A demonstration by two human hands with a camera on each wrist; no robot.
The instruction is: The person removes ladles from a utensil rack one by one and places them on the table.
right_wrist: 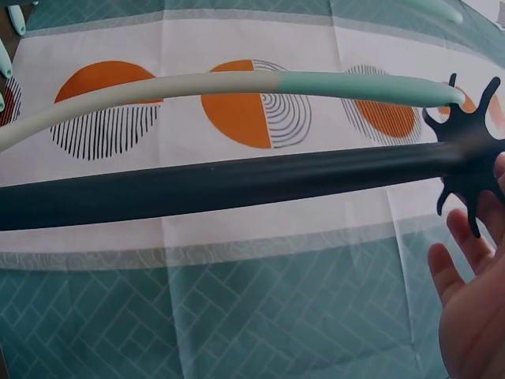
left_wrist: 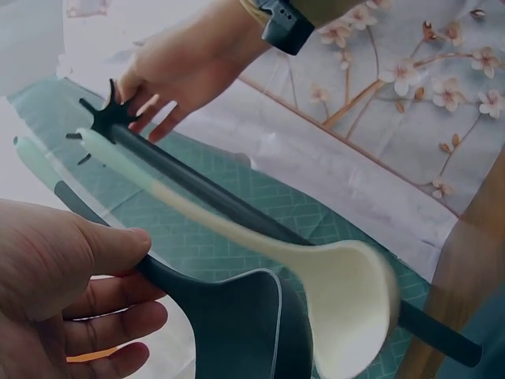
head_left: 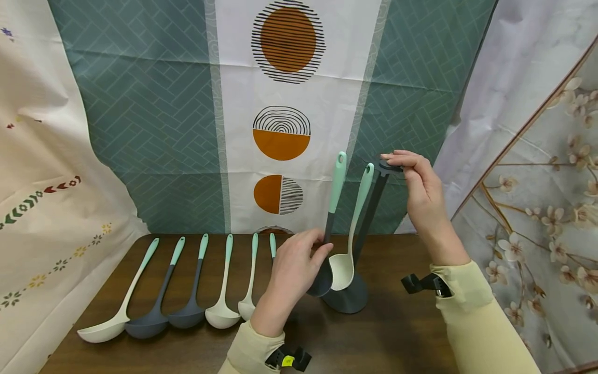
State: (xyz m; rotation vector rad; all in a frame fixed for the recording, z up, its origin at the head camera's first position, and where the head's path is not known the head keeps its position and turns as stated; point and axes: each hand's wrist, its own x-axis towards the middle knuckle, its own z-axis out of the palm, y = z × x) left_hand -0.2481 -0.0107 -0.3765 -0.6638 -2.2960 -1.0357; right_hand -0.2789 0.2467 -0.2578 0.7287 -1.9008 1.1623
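My left hand pinches the dark shaft of a grey ladle with a mint handle, between thumb and fingers just above its bowl. This ladle stands nearly upright, left of the dark utensil stand. A cream ladle hangs from the stand, its mint handle end at one of the hooks. My right hand holds the stand's hooked top, the fingertips at its rim. The stand's round base sits on the table, partly hidden behind the ladle bowls.
Several cream and grey ladles with mint handles, among them a cream ladle, lie in a row on the brown table at the left. My left hand partly covers the rightmost one. A patterned curtain hangs behind the table.
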